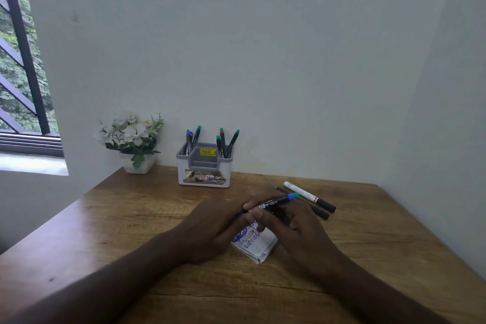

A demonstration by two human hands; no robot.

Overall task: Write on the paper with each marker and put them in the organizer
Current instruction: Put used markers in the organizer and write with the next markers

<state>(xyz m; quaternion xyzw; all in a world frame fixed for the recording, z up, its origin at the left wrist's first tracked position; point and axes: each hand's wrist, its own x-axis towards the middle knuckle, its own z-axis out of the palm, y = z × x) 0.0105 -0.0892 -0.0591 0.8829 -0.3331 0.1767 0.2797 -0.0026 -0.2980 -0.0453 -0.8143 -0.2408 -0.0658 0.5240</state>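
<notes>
A black marker (pixel 271 204) with a blue-and-green end was held level above the scribbled paper (pixel 256 241), which lay on the wooden table (pixel 131 218). The right hand (pixel 292 223) gripped its barrel; the left hand (pixel 215 226) seemed to pinch its near end, though that part was hidden. Two more markers (pixel 310 196) lay just to the right. The organizer (pixel 203 166), already holding several markers, stood by the wall beside a flower pot (pixel 134 139).

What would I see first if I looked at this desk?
Two hands, the left hand and the right hand, meet mid-desk, holding a black marker with a blue and green end over a small white paper with blue scribbles. Behind, by the wall, stands a white and grey plastic organizer bristling with markers, a white potted flower plant to its left.
</notes>
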